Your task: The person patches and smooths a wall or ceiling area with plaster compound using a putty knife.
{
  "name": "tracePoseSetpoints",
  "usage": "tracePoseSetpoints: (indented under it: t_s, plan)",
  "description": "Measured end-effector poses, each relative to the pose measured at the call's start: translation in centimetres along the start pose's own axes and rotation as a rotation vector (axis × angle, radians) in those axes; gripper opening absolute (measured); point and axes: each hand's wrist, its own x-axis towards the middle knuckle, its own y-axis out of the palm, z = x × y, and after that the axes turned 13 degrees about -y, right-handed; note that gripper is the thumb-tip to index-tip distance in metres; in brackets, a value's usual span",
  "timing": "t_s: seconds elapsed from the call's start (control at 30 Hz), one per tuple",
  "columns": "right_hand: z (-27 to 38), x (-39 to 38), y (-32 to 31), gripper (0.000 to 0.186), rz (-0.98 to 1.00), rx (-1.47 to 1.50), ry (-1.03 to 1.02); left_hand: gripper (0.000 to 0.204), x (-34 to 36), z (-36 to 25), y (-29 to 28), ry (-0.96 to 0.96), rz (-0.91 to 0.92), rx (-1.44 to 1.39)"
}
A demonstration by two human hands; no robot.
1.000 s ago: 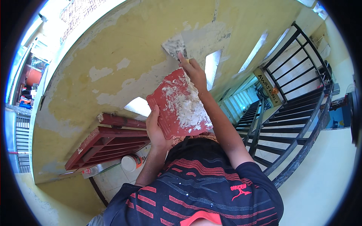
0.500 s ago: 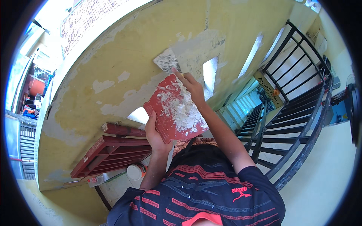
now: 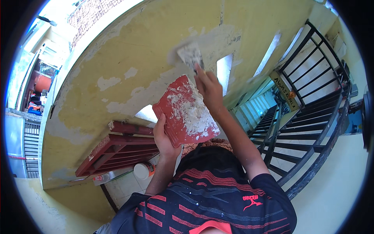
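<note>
My left hand (image 3: pixel 165 138) grips a flat red plastic board (image 3: pixel 171 103) by its near-left side, holding it tilted before my chest. White putty (image 3: pixel 194 115) is smeared and heaped over the board, thickest on its right half. In my right hand (image 3: pixel 211 87) is a putty knife (image 3: pixel 191 54), the fingers wrapped round its handle. Its broad blade, spotted with white and grey, points away from me, beyond the board's far edge and close to the yellow wall (image 3: pixel 152 46). Whether the blade touches the wall I cannot tell, as it is slightly blurred.
Pale patches and narrow slots mark the wall. Below it on the left lean dark red slatted frames (image 3: pixel 120 156), with a white tub (image 3: pixel 142 171) and a clear bottle (image 3: pixel 101 178) beside them. Black metal railings (image 3: pixel 307 136) run along a stairwell on my right.
My right hand has moved the putty knife rightward and up, away from the board's far corner. The board has shifted slightly right in view, still in my left hand, as the whole view shifted.
</note>
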Motion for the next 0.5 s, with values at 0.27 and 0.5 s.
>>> tracePoseSetpoints:
  t_s: [0.27, 0.5]
  plan:
    - [-4.3, -5.6, 0.7, 0.052, 0.186, -0.057, 0.061, 0.049, 0.1, -0.4, 0.2, 0.007, 0.041, 0.051]
    - [0.1, -0.9, -2.0, 0.053, 0.032, -0.057, 0.043, 0.049, -0.3, -0.1, 0.6, -0.004, 0.025, 0.038]
